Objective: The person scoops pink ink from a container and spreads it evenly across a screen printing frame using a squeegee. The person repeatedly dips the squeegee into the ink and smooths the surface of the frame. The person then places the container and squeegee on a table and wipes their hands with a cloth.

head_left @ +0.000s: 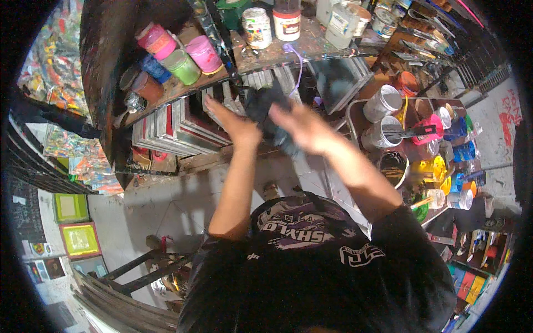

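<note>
A crumpled black cloth [266, 105] hangs between my hands in front of the shelf, partly smeared by motion. My right hand [305, 127] is closed on its right side, with the fingers blurred. To the left of the cloth, my left hand [237, 126] is held up with its fingers stretched out and nothing in them. Behind and below my hands, several flat framed panels [186, 130] stand on edge in the lower shelf.
Paint tubs, among them a pink tub [203, 54] and a white jar [257, 28], line the upper shelf [311, 51]. At the right a tray [355, 119] carries several paint cups and a black-handled tool [413, 132]. A wooden rack [125, 275] stands at the lower left.
</note>
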`<state>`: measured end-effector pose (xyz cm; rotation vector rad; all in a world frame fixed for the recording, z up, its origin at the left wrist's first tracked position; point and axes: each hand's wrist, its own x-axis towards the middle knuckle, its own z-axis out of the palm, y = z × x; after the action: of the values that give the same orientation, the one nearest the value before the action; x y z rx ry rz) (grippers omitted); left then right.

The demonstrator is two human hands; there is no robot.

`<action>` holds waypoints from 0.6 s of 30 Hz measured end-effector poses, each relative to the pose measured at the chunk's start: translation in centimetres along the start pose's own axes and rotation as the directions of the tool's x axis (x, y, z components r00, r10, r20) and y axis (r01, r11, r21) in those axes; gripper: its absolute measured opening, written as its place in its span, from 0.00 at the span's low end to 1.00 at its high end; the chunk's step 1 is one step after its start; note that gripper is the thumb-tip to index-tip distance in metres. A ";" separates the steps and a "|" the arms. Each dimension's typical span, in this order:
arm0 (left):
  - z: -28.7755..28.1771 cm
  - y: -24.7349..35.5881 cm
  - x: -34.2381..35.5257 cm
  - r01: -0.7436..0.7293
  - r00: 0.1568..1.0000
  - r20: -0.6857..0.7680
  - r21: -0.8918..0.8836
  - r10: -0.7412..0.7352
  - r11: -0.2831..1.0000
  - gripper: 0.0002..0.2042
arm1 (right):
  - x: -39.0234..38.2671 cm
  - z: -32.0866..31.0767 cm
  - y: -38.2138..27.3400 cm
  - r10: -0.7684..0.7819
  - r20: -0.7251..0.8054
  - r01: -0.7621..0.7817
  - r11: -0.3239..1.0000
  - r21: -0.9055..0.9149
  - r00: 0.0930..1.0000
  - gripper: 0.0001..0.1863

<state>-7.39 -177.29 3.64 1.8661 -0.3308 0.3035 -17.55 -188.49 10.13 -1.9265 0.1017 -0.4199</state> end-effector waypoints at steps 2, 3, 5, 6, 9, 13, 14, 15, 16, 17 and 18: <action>1.5 -1.6 -0.2 -0.026 0.991 -0.123 0.169 0.047 0.985 0.43 | -1.6 4.1 1.6 -0.209 -0.103 0.211 0.978 0.004 0.973 0.24; 1.7 0.0 -1.0 -0.033 0.987 -0.150 0.117 0.051 0.993 0.42 | -1.8 4.9 2.2 -0.120 -0.136 0.131 0.988 0.076 0.983 0.23; 1.5 2.4 -1.5 0.013 0.996 -0.089 0.073 -0.006 0.997 0.41 | -1.6 4.7 2.5 0.028 -0.120 -0.009 0.988 0.153 0.992 0.21; 0.9 2.9 -1.9 0.043 0.998 -0.059 0.067 -0.039 0.997 0.41 | -1.2 4.3 1.8 0.091 -0.069 -0.078 0.983 0.165 0.993 0.21; 0.6 3.4 -2.1 -0.098 0.995 0.003 -0.059 0.098 0.993 0.41 | 0.0 3.1 1.0 0.211 0.047 -0.216 0.959 0.181 0.976 0.19; 0.8 4.0 -2.0 -0.298 0.939 0.145 -0.109 0.311 0.948 0.42 | 0.7 2.9 1.1 0.278 0.051 -0.276 0.881 0.385 0.959 0.19; 0.8 3.8 -1.8 -0.370 0.902 0.187 -0.125 0.388 0.921 0.42 | 1.0 2.8 1.3 0.307 0.066 -0.305 0.853 0.423 0.949 0.20; 0.8 3.7 -1.6 -0.385 0.885 0.221 -0.149 0.410 0.911 0.44 | 1.3 2.7 1.7 0.334 0.081 -0.333 0.826 0.455 0.939 0.21; 0.8 3.8 -1.5 -0.397 0.865 0.255 -0.176 0.432 0.901 0.46 | 1.7 2.8 3.3 0.312 0.065 -0.314 0.880 0.355 0.948 0.21; 0.8 3.9 -1.5 -0.408 0.843 0.288 -0.204 0.453 0.890 0.47 | 2.1 2.3 4.3 0.321 0.103 -0.337 0.894 0.296 0.941 0.22; 0.7 3.6 -1.7 -0.463 0.820 0.292 -0.167 0.492 0.870 0.47 | 2.5 1.9 4.5 0.330 0.144 -0.356 0.904 0.238 0.933 0.24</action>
<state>-10.23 -178.93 5.95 1.7198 -1.0385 0.3103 -13.97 -189.22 6.04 -1.6242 0.3016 -0.0916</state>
